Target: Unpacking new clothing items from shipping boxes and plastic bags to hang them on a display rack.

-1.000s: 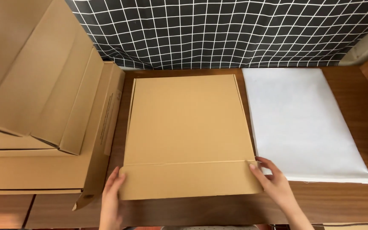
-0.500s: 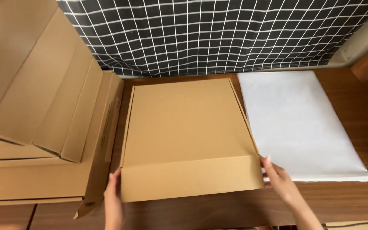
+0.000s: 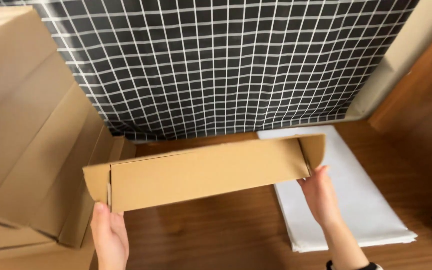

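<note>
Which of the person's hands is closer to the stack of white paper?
The right hand. It grips the right end of the cardboard box directly above the white paper stack; the left hand holds the far end, beside the cardboard pile.

You have one view only, from your head, looking down and forward, close over the wooden table (image 3: 216,240), its far edge meeting the checked curtain (image 3: 226,65); your forearms enter from below.
</note>
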